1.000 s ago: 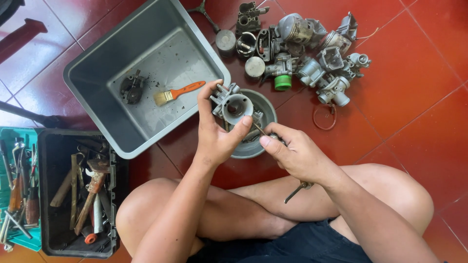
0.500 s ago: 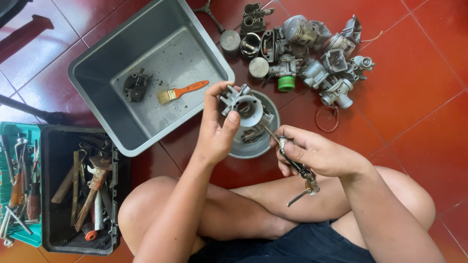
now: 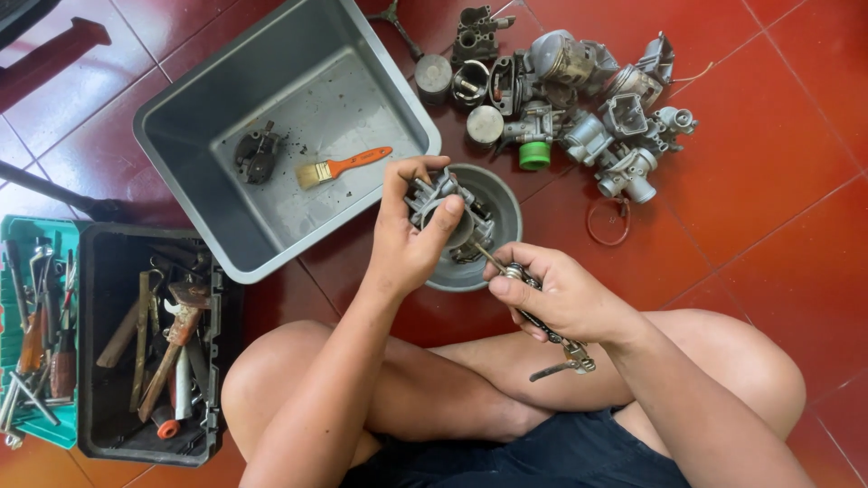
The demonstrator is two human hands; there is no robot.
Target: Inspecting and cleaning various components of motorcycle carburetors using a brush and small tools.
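My left hand grips a grey metal carburetor body, held above a round metal bowl on the red tiled floor. My right hand holds a slim metal tool with a small bunch of keys hanging from it. The tool's thin tip points up and left into the carburetor. I sit cross-legged, knees on either side of the bowl.
A grey plastic tub at upper left holds an orange-handled brush and a dark part. A pile of carburetors and engine parts lies at upper right, with a loose ring. A black toolbox sits at lower left.
My right hand has come back up from near my knee toward the bowl, bringing the tool's tip to the carburetor. My left hand keeps its grip on the carburetor.
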